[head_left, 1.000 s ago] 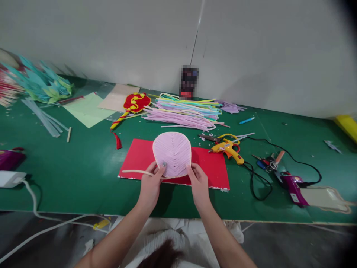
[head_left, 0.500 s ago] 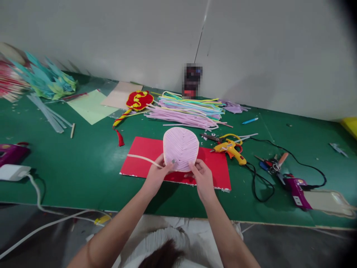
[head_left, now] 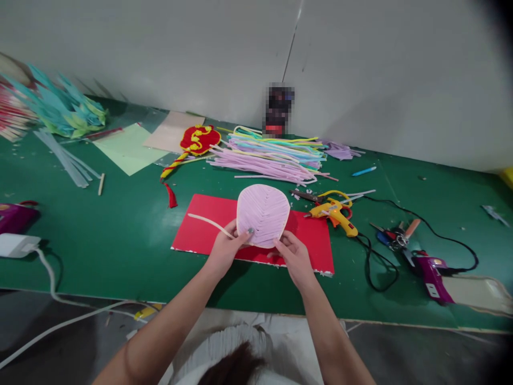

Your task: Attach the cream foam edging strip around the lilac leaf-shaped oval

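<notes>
Between my two hands I hold a lilac fan-shaped panel [head_left: 263, 214], made of pipe cleaners laid in slanting rows with a pale cream rim. My left hand [head_left: 225, 249] pinches its lower left edge, thumb on the front. A cream pipe cleaner [head_left: 206, 220] sticks out to the left from that hand. At the lower right edge, my right hand [head_left: 294, 255] grips the panel between thumb and fingers. Beneath both hands lies a red board [head_left: 200, 235] with worn white edges. Some fingertips are hidden behind the panel.
Beyond the board lie bundled pipe cleaners [head_left: 272, 160] and a red and yellow fan [head_left: 200, 140] with a tassel. Scissors [head_left: 306, 196] and a yellow glue gun [head_left: 334, 214] with a black cord touch or neighbour the board's right side. Keys [head_left: 396, 238] lie farther right, near a purple socket [head_left: 433, 280].
The panel and both hands have shifted very slightly to the right. The cream pipe cleaner's free end has moved right and a little up. Both hands keep their hold.
</notes>
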The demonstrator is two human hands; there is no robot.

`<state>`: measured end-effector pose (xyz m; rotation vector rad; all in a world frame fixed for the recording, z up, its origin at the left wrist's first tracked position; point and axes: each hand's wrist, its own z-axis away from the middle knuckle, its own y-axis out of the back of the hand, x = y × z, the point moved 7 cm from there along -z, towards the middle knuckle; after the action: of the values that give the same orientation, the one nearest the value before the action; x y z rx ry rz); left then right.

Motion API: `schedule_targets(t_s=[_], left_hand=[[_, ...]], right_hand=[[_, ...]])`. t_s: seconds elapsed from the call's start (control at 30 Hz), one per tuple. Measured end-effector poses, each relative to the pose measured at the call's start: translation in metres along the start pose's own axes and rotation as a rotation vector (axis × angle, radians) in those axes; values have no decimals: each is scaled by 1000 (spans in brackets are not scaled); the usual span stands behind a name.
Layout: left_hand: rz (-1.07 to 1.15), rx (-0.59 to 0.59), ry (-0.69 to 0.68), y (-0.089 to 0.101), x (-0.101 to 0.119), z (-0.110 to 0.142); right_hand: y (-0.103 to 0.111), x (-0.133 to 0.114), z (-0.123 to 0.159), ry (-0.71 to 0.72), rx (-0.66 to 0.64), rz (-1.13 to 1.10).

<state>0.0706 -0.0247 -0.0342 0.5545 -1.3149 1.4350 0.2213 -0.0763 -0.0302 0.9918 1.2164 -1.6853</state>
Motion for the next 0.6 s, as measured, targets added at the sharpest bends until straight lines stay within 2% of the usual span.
schedule_targets(t_s=[0.6], left_hand=[[-54,2,-43,3,-4,0]], right_hand=[[8,3,-1,27,70,48]])
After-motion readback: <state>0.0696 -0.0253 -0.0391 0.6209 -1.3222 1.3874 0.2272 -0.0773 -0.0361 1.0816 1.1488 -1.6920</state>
